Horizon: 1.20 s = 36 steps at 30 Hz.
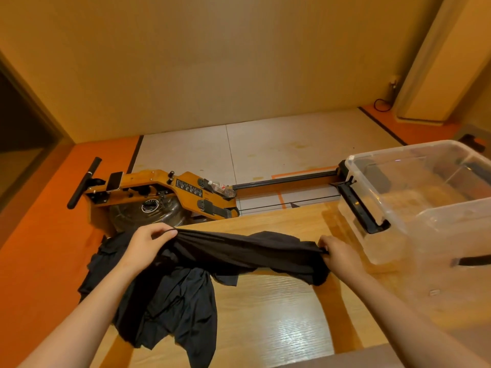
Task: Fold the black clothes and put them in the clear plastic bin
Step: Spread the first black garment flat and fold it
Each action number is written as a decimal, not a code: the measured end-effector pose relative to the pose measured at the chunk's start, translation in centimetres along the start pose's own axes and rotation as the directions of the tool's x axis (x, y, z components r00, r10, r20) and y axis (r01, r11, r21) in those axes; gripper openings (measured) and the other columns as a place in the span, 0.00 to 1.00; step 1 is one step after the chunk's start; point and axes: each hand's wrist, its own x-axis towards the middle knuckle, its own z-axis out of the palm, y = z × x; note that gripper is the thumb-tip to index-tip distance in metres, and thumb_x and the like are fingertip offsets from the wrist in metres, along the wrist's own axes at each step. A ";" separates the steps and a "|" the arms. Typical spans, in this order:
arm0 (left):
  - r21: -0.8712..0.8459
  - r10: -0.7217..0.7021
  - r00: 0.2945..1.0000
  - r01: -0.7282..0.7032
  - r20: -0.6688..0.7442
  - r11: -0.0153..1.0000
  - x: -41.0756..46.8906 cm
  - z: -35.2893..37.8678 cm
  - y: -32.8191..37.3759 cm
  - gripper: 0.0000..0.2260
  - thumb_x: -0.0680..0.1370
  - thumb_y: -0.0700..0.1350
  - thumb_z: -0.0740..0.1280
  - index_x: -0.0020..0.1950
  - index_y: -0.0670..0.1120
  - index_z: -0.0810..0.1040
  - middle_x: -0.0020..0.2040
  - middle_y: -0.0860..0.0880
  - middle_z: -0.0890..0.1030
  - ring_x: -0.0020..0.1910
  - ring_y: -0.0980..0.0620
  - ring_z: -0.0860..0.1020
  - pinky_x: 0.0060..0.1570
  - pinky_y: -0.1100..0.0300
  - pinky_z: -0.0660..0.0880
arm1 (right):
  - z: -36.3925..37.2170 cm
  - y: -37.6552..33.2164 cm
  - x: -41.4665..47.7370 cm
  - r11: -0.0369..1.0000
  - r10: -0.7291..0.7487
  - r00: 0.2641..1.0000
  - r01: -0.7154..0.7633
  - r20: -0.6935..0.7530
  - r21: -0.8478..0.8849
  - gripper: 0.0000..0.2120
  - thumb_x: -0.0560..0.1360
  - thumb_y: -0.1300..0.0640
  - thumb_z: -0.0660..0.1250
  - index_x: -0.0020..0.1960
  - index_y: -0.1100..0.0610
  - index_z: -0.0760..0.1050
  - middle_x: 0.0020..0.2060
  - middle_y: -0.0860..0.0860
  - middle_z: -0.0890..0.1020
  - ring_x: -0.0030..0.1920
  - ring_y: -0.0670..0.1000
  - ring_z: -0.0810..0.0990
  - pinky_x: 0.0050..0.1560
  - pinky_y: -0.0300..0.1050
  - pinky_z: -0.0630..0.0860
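Left hand [144,241] and right hand [337,252] each pinching black garment [239,251] taut, clear bin [438,235] right, rower label [189,187] unreadable.

left hand [145,244]: bare | left forearm [87,301]: bare to frame edge | right hand [340,253]: bare | right forearm [398,301]: bare to frame edge

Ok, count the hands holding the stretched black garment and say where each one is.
2. The left hand pinches the black garment at its left end; the right hand grips its right end, close beside the clear plastic bin. No other hand shows.
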 end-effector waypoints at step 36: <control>0.060 0.111 0.994 -0.112 0.017 0.992 -1.5 -0.2 4.4 0.06 0.76 0.43 0.71 0.40 0.52 0.84 0.40 0.56 0.84 0.42 0.60 0.81 0.45 0.60 0.75 | -6.8 -2.2 1.5 0.959 -0.081 0.974 0.135 -0.214 0.250 0.06 0.75 0.62 0.68 0.48 0.52 0.79 0.45 0.47 0.82 0.49 0.50 0.79 0.45 0.46 0.72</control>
